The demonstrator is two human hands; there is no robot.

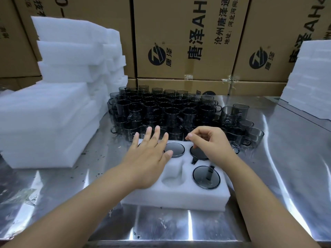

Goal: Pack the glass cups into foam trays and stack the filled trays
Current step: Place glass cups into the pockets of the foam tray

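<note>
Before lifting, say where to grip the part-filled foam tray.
Probably grip the foam tray by its left and right end walls, coming in from both sides and keeping it level: it is a wide, soft block with glass cups seated in its top pockets.

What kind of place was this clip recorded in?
Most likely a packing station in a factory or warehouse: a steel worktable crowded with dozens of identical glass cups, stacks of white foam trays at the left, and printed shipping cartons walled up behind.
</note>
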